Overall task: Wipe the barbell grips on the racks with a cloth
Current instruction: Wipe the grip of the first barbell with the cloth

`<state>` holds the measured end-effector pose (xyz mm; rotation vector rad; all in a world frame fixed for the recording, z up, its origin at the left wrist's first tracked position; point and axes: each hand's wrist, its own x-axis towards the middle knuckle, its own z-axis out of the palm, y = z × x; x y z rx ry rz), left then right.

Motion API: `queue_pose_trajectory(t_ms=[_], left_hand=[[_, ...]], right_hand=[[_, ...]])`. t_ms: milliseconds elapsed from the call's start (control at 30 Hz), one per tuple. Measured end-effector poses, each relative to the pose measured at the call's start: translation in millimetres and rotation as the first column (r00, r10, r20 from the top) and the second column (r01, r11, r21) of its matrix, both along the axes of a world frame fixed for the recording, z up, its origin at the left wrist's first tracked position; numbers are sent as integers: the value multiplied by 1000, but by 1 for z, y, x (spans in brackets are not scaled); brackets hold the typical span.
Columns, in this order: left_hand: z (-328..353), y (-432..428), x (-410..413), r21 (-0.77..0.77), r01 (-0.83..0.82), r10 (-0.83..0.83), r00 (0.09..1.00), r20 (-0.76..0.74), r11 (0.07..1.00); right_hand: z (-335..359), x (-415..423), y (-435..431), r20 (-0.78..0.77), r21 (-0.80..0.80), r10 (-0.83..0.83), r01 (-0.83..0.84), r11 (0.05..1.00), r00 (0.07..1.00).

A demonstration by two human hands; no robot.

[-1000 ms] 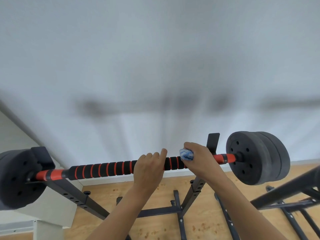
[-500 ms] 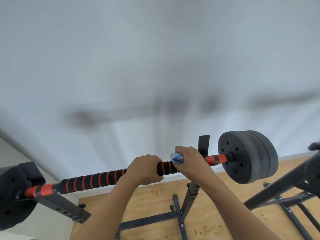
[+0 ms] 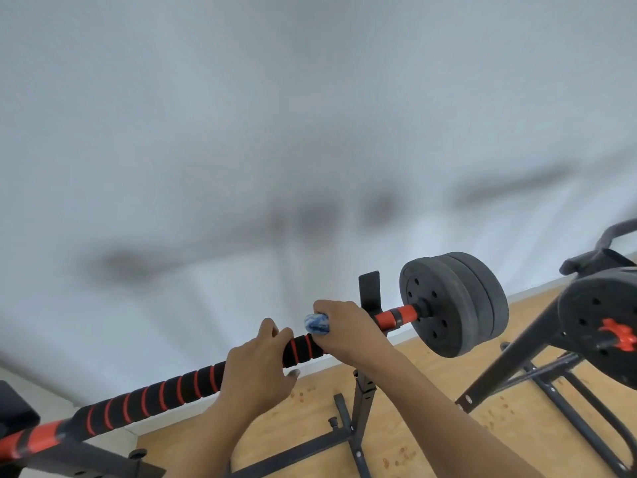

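A barbell lies across a black rack. Its grip (image 3: 162,396) is black foam with red rings, and its ends are orange. My left hand (image 3: 256,369) holds the grip near the middle, with fingers over the top and the thumb underneath. Just to its right, my right hand (image 3: 348,334) clasps a blue and white cloth (image 3: 316,323) around the bar, close to the rack's right hook (image 3: 369,288). Most of the cloth is hidden inside my fist. Black weight plates (image 3: 451,303) sit on the bar's right end.
A second rack (image 3: 517,360) with another plate-loaded bar (image 3: 603,322) stands at the right. A white wall rises behind. The rack's legs (image 3: 358,419) spread over the wooden floor (image 3: 431,401) below my arms.
The view has swung right, so the second rack now shows and the left plates are out of frame. My left hand's fingers have loosened on the grip. My right hand stays by the hook.
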<state>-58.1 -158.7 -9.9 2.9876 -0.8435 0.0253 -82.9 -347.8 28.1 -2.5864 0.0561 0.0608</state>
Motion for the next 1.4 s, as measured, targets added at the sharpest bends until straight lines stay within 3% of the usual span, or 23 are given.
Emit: queue_pose_trajectory(t_ms=[67, 133, 200, 267, 333, 400, 500, 633, 800, 867, 933, 1000, 1167, 1233, 1400], left_hand=[[17, 2, 16, 33, 10, 1, 948, -319, 999], [32, 0, 34, -23, -8, -9, 769, -639, 1000], [33, -6, 39, -43, -15, -22, 661, -750, 999], [28, -8, 35, 0, -20, 15, 759, -651, 1000], [19, -8, 29, 33, -24, 36, 899, -436, 999], [11, -7, 22, 21, -33, 37, 969, -246, 999], [3, -7, 5, 13, -14, 13, 999, 51, 1000], [-7, -8, -9, -93, 42, -22, 979, 202, 995], [2, -12, 3, 59, -48, 47, 999, 22, 997], [17, -10, 18, 60, 35, -23, 982, -188, 998], [23, -14, 27, 40, 130, -116, 958, -262, 991], [21, -16, 25, 34, 144, -133, 964, -231, 989], [1, -15, 5, 17, 105, -106, 988, 112, 994], [-6, -18, -1, -19, 96, -91, 980, 179, 995], [-13, -26, -10, -62, -7, 15, 993, 120, 998]], right_hand=[[2, 2, -1, -12, -24, 18, -18, 1000, 1000], [4, 4, -1, -27, -49, 27, -28, 998, 999], [6, 7, -2, -48, -42, 30, -32, 999, 998], [4, 9, -2, -59, -31, 26, -28, 999, 998], [1, 11, -1, -59, -41, 31, -34, 999, 998], [0, 13, -1, -64, -54, 36, -40, 998, 997], [-1, 19, -2, -91, -12, 26, -27, 1000, 996], [-2, 18, -7, -121, 39, 11, -6, 999, 993], [-2, 11, -9, -103, 68, 10, -3, 998, 995], [-1, 10, -9, -104, 58, 23, -17, 998, 994], [-2, 10, -9, -109, 47, 33, -29, 999, 994], [-1, 10, -8, -111, 29, 35, -32, 999, 993], [-2, 16, -5, -111, 7, 10, -9, 1000, 994], [-4, 17, -5, -103, 13, -6, 8, 1000, 995], [-6, 11, -5, 42, -10, -16, 16, 1000, 999]])
